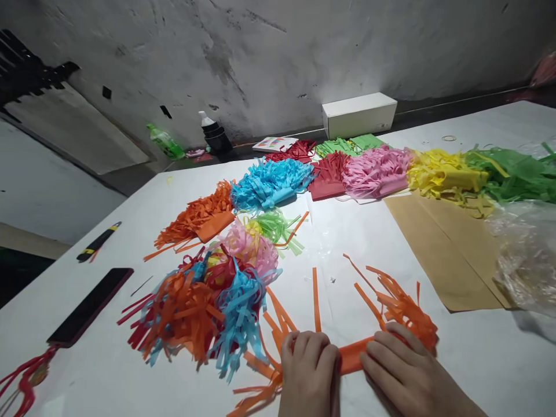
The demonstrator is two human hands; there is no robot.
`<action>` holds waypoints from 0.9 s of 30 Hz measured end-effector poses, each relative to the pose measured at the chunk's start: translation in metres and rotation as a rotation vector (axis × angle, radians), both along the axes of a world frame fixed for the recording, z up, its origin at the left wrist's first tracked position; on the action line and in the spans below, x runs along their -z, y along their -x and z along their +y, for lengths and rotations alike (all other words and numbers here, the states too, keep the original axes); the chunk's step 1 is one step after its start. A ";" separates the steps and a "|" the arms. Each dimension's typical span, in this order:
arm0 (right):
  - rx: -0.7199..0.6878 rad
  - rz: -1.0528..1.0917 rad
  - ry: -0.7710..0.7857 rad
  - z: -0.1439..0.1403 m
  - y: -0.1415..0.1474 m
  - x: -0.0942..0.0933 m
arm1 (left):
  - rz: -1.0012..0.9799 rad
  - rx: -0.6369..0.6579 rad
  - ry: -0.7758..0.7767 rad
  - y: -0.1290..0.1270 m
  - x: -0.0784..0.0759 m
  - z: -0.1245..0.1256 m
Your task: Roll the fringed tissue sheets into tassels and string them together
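Note:
An orange fringed tissue paper (354, 354) lies on the white table in front of me, its uncut band rolled or folded into a narrow strip. My left hand (308, 368) is closed over the strip's left part, fingers curled on it. On the right part my right hand (406, 365) is curled over the same band, the fingertips pressing it. Orange fringes spread out beyond both hands, and some point away from me. The thumbs are mostly hidden. Just left of my left hand lies a pile of finished-looking tassels in orange (186, 315), blue (241, 310) and pink (249, 249).
Fringed paper stacks in orange (200, 217), blue (273, 182), red (329, 174), pink (377, 171), yellow (449, 174) and green (512, 171) line the back. A phone (91, 307) and a utility knife (99, 242) lie left; brown paper (447, 255) and clear plastic (530, 255) lie right.

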State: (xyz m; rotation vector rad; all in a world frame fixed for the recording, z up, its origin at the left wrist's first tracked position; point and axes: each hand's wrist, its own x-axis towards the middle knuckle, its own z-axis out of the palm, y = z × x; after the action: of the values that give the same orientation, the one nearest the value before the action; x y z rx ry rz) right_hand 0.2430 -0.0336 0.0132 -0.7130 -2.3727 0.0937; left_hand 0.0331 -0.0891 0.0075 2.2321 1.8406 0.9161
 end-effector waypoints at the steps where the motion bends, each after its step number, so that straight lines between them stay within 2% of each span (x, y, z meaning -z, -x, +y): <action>1: -0.020 -0.018 0.013 -0.001 0.002 0.000 | 0.002 0.014 0.006 0.001 0.000 0.000; 7: 0.001 -0.043 0.138 -0.005 0.011 0.001 | 0.049 0.086 -0.091 0.001 -0.003 -0.002; 11: -0.022 -0.025 0.029 -0.007 0.015 0.006 | 0.034 0.145 -0.113 -0.001 -0.001 -0.002; 14: -0.016 -0.080 0.042 -0.006 0.001 0.009 | 0.010 0.175 -0.116 0.002 0.002 -0.001; 17: -0.019 -0.047 0.000 -0.001 -0.023 0.007 | 0.031 0.189 -0.087 0.007 0.005 -0.002; 21: 0.056 -0.021 0.078 0.002 -0.039 0.008 | 0.026 0.117 -0.022 0.004 0.003 -0.005; 25: 0.250 -0.070 0.085 0.000 -0.032 0.016 | 0.037 -0.022 0.046 -0.004 -0.001 -0.002; 27: 0.323 -0.079 0.055 0.000 -0.029 0.018 | 0.060 -0.047 0.061 -0.005 0.000 0.001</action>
State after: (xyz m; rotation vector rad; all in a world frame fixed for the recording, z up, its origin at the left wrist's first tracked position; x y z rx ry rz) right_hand 0.2716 -0.0338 -0.0046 -1.1349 -2.3023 -0.0077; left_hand 0.0381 -0.0879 0.0076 2.2130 1.9273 0.7975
